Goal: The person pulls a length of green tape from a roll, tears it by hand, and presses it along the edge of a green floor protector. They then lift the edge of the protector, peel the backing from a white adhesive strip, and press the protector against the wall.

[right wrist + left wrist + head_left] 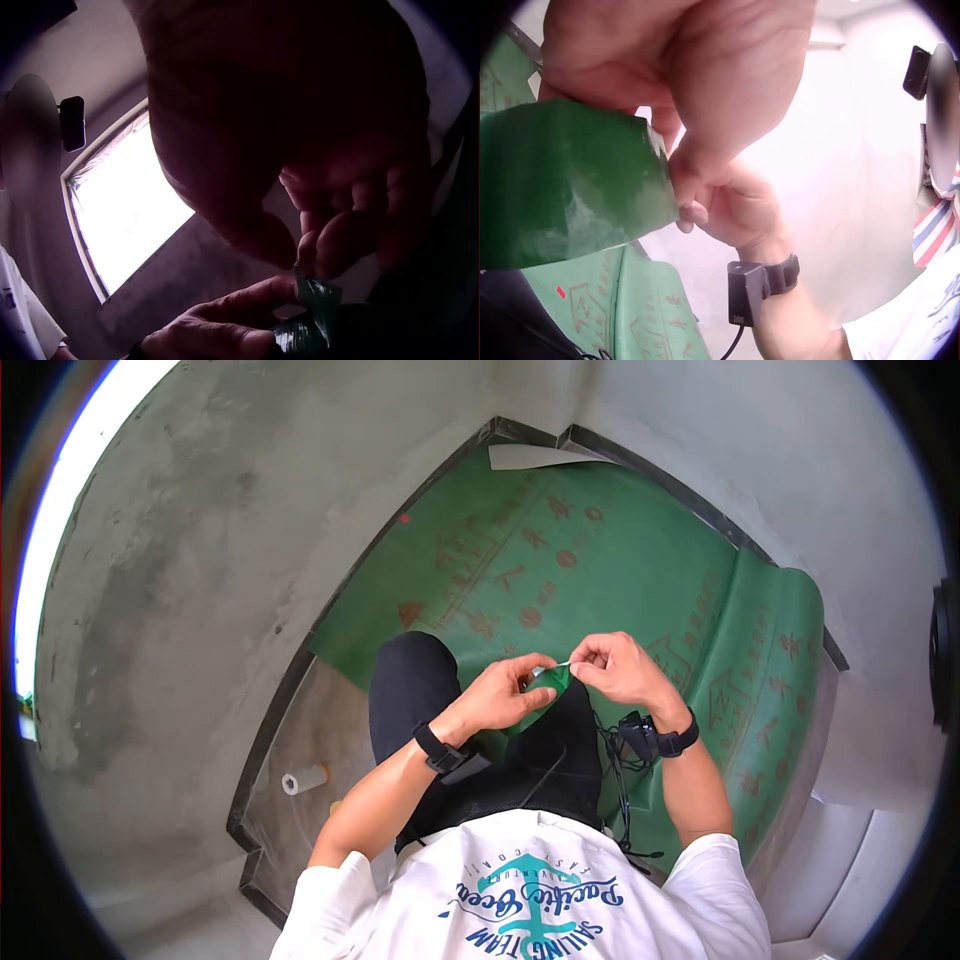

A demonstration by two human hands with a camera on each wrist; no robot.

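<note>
Above the lap, the left hand [497,695] grips a roll of green tape [545,688], its thumb lying on the near side. The right hand [622,668] pinches the tape's loose end between thumb and index finger, just right of the roll. The left wrist view shows the wide glossy green tape [570,184] large, under the left hand [675,67], with the right hand [742,206] touching its right edge. In the dark right wrist view, a crumpled tape end [319,300] hangs from the fingertips of the right hand [300,135]; the left hand [217,326] is below.
Green printed sheeting [530,560] covers much of the floor, rolled up along its right side. Black cables [622,780] lie beside the right thigh. A white roll [305,779] lies on the bare floor at left. Grey walls [200,560] stand around.
</note>
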